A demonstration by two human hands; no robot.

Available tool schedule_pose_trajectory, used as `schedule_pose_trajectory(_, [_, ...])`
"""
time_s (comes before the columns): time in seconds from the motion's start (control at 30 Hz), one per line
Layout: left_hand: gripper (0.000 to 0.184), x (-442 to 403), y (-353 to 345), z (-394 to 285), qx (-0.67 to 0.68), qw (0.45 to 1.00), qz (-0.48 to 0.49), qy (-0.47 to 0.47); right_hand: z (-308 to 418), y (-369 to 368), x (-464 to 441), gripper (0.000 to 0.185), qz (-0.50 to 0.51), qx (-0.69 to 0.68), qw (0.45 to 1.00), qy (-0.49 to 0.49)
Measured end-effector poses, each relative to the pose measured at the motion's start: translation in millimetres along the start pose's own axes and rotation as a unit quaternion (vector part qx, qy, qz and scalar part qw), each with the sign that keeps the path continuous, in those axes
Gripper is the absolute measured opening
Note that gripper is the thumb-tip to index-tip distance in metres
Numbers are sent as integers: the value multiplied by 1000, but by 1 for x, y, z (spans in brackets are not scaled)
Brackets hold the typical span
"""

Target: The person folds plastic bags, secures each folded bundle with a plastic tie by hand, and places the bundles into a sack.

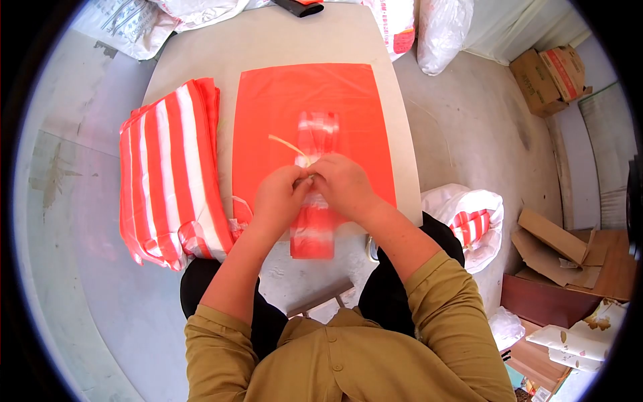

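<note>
A narrow folded bundle of red-and-white plastic [312, 234] lies lengthwise under my hands, its near end reaching past the table edge. A thin pale yellow string [287, 143] sticks out to the upper left from the bundle's middle. My left hand [276, 195] is closed in a pinch there, its fingertips against those of my right hand [346, 186], which pinches the string too. The exact crossing of the string is hidden by my fingers. Beneath the bundle lies a flat red plastic sheet [268, 100].
A thick stack of red-and-white striped bags [157, 174] lies at the left of the table [321, 40]. On the floor to the right stand a white sack [492, 221] with striped bundles inside and opened cardboard [552, 248]. White sacks [130, 27] lie beyond the table.
</note>
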State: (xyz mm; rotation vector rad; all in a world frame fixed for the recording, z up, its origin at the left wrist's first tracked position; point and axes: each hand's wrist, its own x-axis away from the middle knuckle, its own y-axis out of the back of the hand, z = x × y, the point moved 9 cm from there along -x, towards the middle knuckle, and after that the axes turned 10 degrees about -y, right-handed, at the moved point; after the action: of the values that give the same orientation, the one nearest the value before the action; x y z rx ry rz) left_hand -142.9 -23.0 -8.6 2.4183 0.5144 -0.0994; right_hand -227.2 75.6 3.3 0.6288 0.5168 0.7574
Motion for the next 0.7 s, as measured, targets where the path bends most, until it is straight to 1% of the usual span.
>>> schedule_pose_trajectory(0.1, [15, 1, 0, 1, -10, 1000, 2, -6, -3, 0, -2, 8, 15, -7, 1000, -17])
schedule_pose_trajectory(0.2, [15, 3, -4, 10, 67, 997, -8, 33, -6, -1, -3, 10, 36, -30, 998, -47])
schedule_pose_trajectory(0.3, [14, 4, -7, 17, 69, 997, -13, 45, -6, -1, -4, 12, 44, -44, 996, -69])
schedule_pose_trajectory(0.4, [14, 5, -14, 28, 116, 991, -8, 71, -12, -5, -2, 13, 102, -151, 969, -164])
schedule_pose_trajectory(0.5, [14, 4, -14, 27, 149, 986, -20, 70, -23, -22, -3, 14, 162, -284, 926, -189])
schedule_pose_trajectory(0.6, [14, 3, -17, 32, 183, 977, -11, 111, -23, -24, -2, 16, 210, -264, 923, -183])
schedule_pose_trajectory(0.7, [14, 3, -20, 37, 212, 972, -19, 105, -11, -12, -4, 13, 148, -175, 968, -107])
